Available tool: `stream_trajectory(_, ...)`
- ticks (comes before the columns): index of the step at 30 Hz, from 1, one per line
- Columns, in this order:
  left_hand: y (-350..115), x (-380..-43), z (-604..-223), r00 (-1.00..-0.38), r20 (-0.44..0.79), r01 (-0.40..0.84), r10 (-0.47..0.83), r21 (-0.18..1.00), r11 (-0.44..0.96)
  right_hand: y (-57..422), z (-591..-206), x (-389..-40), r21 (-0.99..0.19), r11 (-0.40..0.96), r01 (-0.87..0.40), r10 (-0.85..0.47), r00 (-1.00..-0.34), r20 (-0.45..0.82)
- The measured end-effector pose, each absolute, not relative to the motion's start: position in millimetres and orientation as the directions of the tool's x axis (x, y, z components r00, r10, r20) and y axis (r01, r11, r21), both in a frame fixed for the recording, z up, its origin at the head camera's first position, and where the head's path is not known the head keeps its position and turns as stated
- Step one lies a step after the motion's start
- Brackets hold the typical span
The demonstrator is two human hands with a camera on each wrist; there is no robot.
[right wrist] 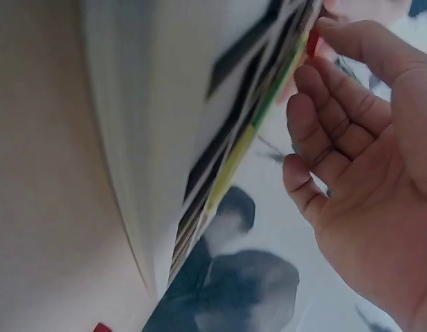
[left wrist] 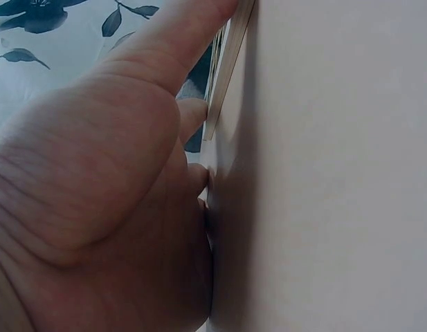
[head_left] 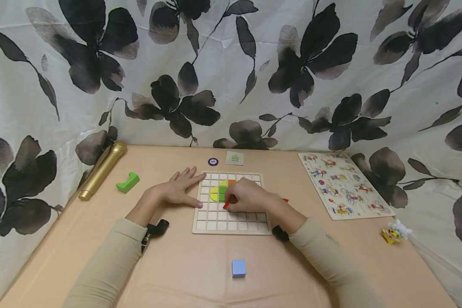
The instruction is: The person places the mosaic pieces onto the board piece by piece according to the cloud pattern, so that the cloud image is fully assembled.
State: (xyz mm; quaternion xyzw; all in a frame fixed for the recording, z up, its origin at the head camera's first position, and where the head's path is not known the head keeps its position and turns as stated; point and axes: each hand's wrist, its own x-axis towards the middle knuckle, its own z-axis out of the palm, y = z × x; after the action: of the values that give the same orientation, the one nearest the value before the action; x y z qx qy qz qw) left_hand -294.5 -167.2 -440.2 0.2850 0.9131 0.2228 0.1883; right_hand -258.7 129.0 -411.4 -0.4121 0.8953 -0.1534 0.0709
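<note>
A white grid board [head_left: 211, 225] lies on the table with yellow [head_left: 214, 194], green [head_left: 222, 193] and orange [head_left: 231, 182] pieces in its upper middle. With fingers spread, my left hand [head_left: 177, 189] rests at the board's left edge, its thumb and index fingertip on the rim. Over the board, my right hand [head_left: 250, 196] pinches a small red piece [head_left: 226, 205] between thumb and index finger, just below the green pieces. In the right wrist view, the red piece [right wrist: 313, 43] shows at the fingertips, and the other fingers curl loosely. The hand hides part of the board.
A blue block [head_left: 238, 268] sits in front of the board. Another red piece [head_left: 285, 199] peeks out beyond my right wrist. Leftward lie a green curved block [head_left: 128, 182] and a gold tube [head_left: 103, 170]. At right are a picture board [head_left: 346, 186] and a small yellow toy [head_left: 393, 234].
</note>
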Motion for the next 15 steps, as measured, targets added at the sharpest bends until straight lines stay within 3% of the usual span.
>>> stream_trajectory(5, -166.9, -295.0, -440.6, -0.771, -0.211, 0.437, 0.601, 0.512, 0.739, 122.7, -413.8, -259.0, -0.335, 0.572, -0.749, -0.795, -0.607, -0.002)
stream_trajectory(15, -166.6, -293.2, -440.0, -0.770, -0.215, 0.434, 0.601, 0.513, 0.740, 120.2, -414.5, -256.4, -0.342, 0.598, -0.725, -0.778, -0.627, -0.033)
